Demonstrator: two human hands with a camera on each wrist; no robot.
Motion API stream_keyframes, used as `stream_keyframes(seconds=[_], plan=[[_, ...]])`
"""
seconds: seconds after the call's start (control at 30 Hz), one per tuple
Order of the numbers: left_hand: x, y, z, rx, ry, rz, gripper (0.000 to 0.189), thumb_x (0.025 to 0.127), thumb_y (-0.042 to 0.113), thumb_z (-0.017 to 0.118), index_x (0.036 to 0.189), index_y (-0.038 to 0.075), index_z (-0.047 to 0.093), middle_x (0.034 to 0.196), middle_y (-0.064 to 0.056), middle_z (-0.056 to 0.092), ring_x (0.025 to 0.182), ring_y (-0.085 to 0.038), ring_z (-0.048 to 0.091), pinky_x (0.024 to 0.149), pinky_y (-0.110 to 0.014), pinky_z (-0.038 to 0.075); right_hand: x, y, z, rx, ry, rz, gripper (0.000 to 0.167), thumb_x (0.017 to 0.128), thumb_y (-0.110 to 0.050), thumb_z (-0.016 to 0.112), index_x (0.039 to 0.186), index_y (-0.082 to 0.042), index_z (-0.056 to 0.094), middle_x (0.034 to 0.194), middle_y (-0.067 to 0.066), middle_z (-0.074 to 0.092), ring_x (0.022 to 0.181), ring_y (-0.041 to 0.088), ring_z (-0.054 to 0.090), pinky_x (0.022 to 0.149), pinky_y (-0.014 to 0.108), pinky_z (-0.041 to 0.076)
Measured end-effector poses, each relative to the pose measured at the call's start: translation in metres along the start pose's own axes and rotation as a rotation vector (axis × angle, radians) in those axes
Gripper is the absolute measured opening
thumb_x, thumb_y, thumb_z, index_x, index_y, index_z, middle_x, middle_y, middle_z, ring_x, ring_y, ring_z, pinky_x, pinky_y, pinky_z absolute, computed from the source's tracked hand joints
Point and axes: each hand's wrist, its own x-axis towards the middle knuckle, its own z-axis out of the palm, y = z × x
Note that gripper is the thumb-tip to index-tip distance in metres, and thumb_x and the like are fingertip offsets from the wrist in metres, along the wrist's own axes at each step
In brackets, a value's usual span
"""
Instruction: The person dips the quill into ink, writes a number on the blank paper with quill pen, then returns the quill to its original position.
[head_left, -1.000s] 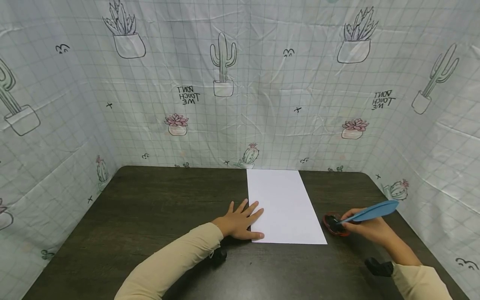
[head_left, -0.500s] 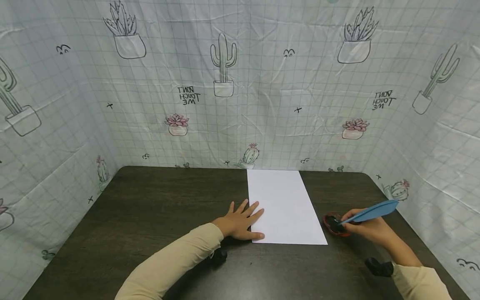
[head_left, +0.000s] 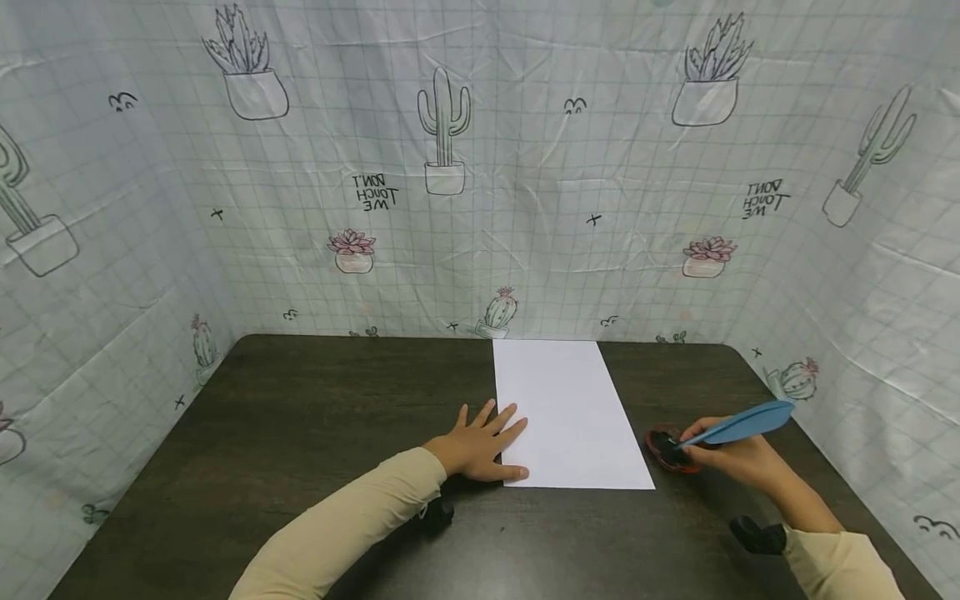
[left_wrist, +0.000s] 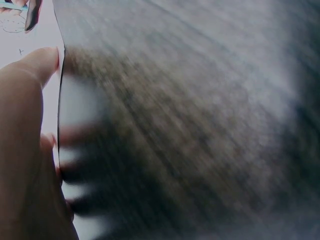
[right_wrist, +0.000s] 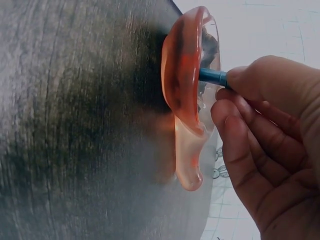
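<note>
A white sheet of paper [head_left: 566,408] lies on the dark table. My left hand [head_left: 480,450] rests with spread fingers on its left edge; in the left wrist view the thumb [left_wrist: 42,62] touches the paper near its border. Over on the right, my right hand [head_left: 738,461] pinches a blue feather quill pen [head_left: 750,422] between thumb and fingers. The pen's lower end reaches into a small translucent red dish [right_wrist: 182,75] with dark contents, and its tip is hidden by the rim. The dish has a short handle pointing to one side.
The dark wooden table [head_left: 315,400] runs back to a white curtain [head_left: 525,167] printed with cacti, which also covers both sides. Black wrist devices [head_left: 757,535] sit by both sleeves.
The head view has shifted very slightly. Both hands, the paper, the quill pen and the dish stay practically where they were.
</note>
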Motion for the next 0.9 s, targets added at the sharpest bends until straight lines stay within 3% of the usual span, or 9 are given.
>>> stream_keyframes(seconds=[0.5, 0.73, 0.9], plan=[[-0.001, -0.001, -0.001, 0.004, 0.011, 0.004, 0.081, 0.092, 0.068, 0.039, 0.156, 0.028, 0.011, 0.162, 0.002, 0.001, 0.148, -0.030, -0.003, 0.112, -0.063, 0.002, 0.000, -0.002, -0.002, -0.016, -0.031, 0.075, 0.008, 0.089, -0.004, 0.066, 0.095, 0.001, 0.066, 0.070, -0.002, 0.060, 0.056, 0.004, 0.043, 0.048, 0.027, 0.034], [-0.002, -0.001, -0.001, 0.005, 0.012, 0.004, 0.081, 0.092, 0.068, 0.039, 0.156, 0.028, 0.011, 0.162, 0.002, 0.001, 0.148, -0.029, -0.002, 0.113, -0.063, 0.002, 0.007, -0.011, -0.008, 0.027, -0.054, 0.174, 0.021, 0.093, -0.011, 0.064, 0.105, 0.006, 0.064, 0.085, 0.011, 0.070, 0.073, 0.012, 0.066, 0.062, 0.029, 0.052], [-0.002, 0.000, -0.001, 0.007, 0.014, 0.006, 0.080, 0.092, 0.068, 0.039, 0.156, 0.028, 0.012, 0.162, 0.002, 0.002, 0.148, -0.029, -0.002, 0.112, -0.063, 0.003, 0.017, -0.016, -0.007, 0.122, -0.050, 0.211, 0.032, 0.095, -0.015, 0.062, 0.114, 0.010, 0.059, 0.080, 0.014, 0.068, 0.066, 0.021, 0.064, 0.058, 0.037, 0.054]])
